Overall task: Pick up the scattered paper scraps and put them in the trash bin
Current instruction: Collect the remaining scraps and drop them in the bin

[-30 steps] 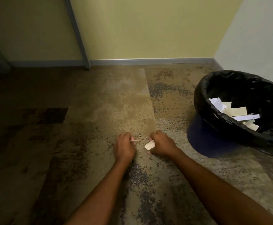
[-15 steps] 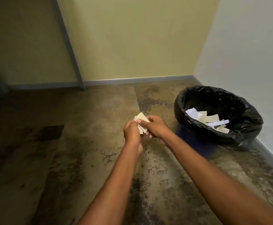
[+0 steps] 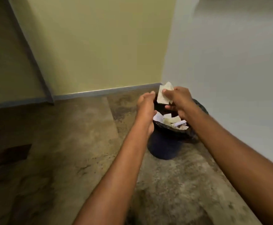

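Note:
A small stack of pale paper scraps (image 3: 163, 94) is pinched in my right hand (image 3: 178, 101), held above the trash bin (image 3: 165, 146). The bin is dark blue with a black bag lining its rim. Several white and cream scraps (image 3: 171, 120) lie inside it. My left hand (image 3: 146, 106) hovers just left of the held scraps, over the bin's left rim, fingers loosely curled and holding nothing that I can see. Both forearms reach forward from the bottom of the view and hide part of the bin.
The bin stands in a corner where a yellow wall (image 3: 100, 46) meets a white wall (image 3: 230, 62). A grey baseboard (image 3: 100, 92) runs along the yellow wall. A grey vertical frame (image 3: 33, 62) stands at the left. The floor (image 3: 67, 151) is mottled brown.
Both hands rose from the floor with the scraps and moved right, over the bin. The scraps passed into my right hand alone. The view has swung toward the corner.

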Demonstrator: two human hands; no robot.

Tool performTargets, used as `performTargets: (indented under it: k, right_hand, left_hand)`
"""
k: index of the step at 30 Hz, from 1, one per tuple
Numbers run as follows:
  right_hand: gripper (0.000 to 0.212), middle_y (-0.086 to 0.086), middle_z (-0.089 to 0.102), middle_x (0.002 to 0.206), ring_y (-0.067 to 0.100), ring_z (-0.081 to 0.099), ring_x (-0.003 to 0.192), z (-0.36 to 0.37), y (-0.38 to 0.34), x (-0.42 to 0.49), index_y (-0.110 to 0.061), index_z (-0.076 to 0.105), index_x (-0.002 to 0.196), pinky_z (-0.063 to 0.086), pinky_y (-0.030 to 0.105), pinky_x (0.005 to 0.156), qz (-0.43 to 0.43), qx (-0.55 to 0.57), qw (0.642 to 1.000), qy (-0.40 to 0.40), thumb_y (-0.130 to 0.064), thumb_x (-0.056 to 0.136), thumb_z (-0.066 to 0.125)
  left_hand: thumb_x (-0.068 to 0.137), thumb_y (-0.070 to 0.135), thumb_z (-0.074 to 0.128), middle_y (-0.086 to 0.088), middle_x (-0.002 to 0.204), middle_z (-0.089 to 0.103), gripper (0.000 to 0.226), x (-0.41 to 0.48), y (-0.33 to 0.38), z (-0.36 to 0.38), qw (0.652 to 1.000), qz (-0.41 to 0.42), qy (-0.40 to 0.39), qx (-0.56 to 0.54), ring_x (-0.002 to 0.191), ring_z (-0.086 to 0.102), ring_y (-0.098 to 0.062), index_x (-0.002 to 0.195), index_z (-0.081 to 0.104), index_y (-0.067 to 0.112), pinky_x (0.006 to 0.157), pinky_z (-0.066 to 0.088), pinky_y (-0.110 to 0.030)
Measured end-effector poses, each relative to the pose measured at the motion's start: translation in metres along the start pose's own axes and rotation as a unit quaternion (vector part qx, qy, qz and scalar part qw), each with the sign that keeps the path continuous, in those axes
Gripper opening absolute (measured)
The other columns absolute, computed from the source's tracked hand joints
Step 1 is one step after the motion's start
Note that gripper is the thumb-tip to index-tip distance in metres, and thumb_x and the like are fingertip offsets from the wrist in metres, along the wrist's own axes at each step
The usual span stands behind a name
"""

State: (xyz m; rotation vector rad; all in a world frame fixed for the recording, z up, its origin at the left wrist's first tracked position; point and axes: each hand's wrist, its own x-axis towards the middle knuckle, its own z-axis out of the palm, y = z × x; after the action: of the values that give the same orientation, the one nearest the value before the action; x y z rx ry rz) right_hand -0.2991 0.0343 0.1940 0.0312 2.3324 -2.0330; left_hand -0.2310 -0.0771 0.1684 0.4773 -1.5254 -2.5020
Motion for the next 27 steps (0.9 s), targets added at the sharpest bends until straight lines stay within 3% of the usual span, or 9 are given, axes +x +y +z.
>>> performTargets:
  k: [3, 6, 8, 11, 14, 18, 20, 23, 27]
  right_hand:
    - [0.022, 0.006, 0.074, 0.104, 0.017, 0.07, 0.088, -0.035, 0.013, 0.018, -0.016, 0.067, 0.103, 0.06, 0.036, 0.073, -0.01, -0.045, 0.999, 0.015, -0.032, 0.095, 0.08]
    - [0.042, 0.004, 0.076, 0.112, 0.023, 0.073, 0.105, -0.054, 0.03, 0.038, -0.014, 0.07, 0.114, 0.059, 0.041, 0.086, 0.004, -0.072, 0.997, 0.03, -0.045, 0.088, 0.082]
    - [0.042, 0.004, 0.077, 0.112, 0.023, 0.074, 0.107, -0.06, 0.036, 0.053, -0.011, 0.07, 0.115, 0.057, 0.034, 0.079, -0.005, -0.074, 0.996, 0.049, -0.043, 0.09, 0.081]
    - [0.033, 0.003, 0.076, 0.106, 0.026, 0.074, 0.108, -0.066, 0.039, 0.075, -0.014, 0.071, 0.108, 0.063, 0.039, 0.09, -0.014, -0.094, 0.993, 0.064, -0.04, 0.091, 0.082]
    - [0.032, 0.0, 0.076, 0.106, 0.022, 0.074, 0.107, -0.08, 0.03, 0.083, -0.02, 0.073, 0.104, 0.063, 0.041, 0.093, -0.037, -0.196, 0.979, 0.049, -0.047, 0.088, 0.084]
    - [0.05, -0.006, 0.071, 0.12, 0.015, 0.07, 0.109, -0.116, 0.004, 0.06, -0.031, 0.067, 0.12, 0.059, 0.042, 0.095, -0.025, -0.305, 0.952, 0.022, -0.058, 0.082, 0.085]
    - [0.071, -0.006, 0.061, 0.135, 0.018, 0.067, 0.113, -0.131, 0.005, 0.038, -0.032, 0.055, 0.135, 0.058, 0.05, 0.098, 0.029, -0.308, 0.949, 0.053, -0.062, 0.077, 0.086]
    - [0.099, 0.004, 0.052, 0.141, 0.026, 0.065, 0.115, -0.134, 0.019, 0.01, -0.027, 0.042, 0.146, 0.059, 0.059, 0.095, 0.177, -0.214, 0.954, 0.11, -0.065, 0.068, 0.091]
    - [0.046, 0.015, 0.08, 0.111, 0.038, 0.078, 0.095, -0.12, 0.035, -0.011, -0.011, 0.07, 0.121, 0.064, 0.057, 0.085, 0.443, 0.04, 0.892, 0.076, -0.03, 0.083, 0.088]
  left_hand:
    - [0.105, 0.029, 0.059, 0.004, 0.116, 0.063, 0.029, 0.002, -0.01, 0.008, 1.0, -0.011, 0.014, 0.021, 0.099, 0.058, -0.011, 0.134, 0.059, 0.022, 0.101, 0.055, -0.044]
    - [0.098, 0.024, 0.061, 0.002, 0.103, 0.065, 0.021, 0.013, -0.022, 0.006, 0.997, 0.02, 0.071, 0.016, 0.087, 0.062, -0.015, 0.119, 0.062, 0.027, 0.084, 0.059, -0.041]
    - [0.091, 0.021, 0.057, 0.002, 0.104, 0.07, 0.024, 0.026, -0.031, 0.002, 0.985, 0.075, 0.154, 0.026, 0.09, 0.068, -0.019, 0.112, 0.062, 0.031, 0.081, 0.058, -0.039]
    - [0.095, 0.011, 0.056, 0.005, 0.114, 0.071, 0.031, 0.033, -0.037, -0.002, 0.94, 0.128, 0.311, 0.05, 0.101, 0.069, -0.015, 0.121, 0.064, 0.026, 0.081, 0.05, -0.025]
    - [0.096, 0.014, 0.063, 0.005, 0.13, 0.066, 0.038, 0.035, -0.051, 0.002, 0.923, 0.091, 0.372, 0.025, 0.112, 0.066, -0.013, 0.133, 0.062, 0.023, 0.085, 0.047, -0.022]
    - [0.095, 0.033, 0.074, 0.01, 0.143, 0.058, 0.057, 0.018, -0.077, 0.014, 0.931, -0.004, 0.364, 0.028, 0.127, 0.059, -0.01, 0.148, 0.053, 0.028, 0.1, 0.051, -0.031]
    - [0.091, 0.041, 0.079, 0.011, 0.141, 0.059, 0.07, 0.013, -0.083, 0.019, 0.936, -0.053, 0.341, 0.068, 0.126, 0.06, -0.011, 0.153, 0.048, 0.03, 0.104, 0.054, -0.038]
    - [0.085, 0.038, 0.086, 0.0, 0.135, 0.064, 0.075, 0.016, -0.078, 0.029, 0.932, -0.116, 0.315, 0.139, 0.114, 0.067, -0.022, 0.148, 0.049, 0.023, 0.09, 0.056, -0.037]
    - [0.085, 0.023, 0.088, -0.006, 0.107, 0.061, 0.045, 0.028, -0.066, 0.032, 0.92, -0.178, 0.281, 0.206, 0.085, 0.061, -0.026, 0.104, 0.048, 0.017, 0.067, 0.047, -0.037]
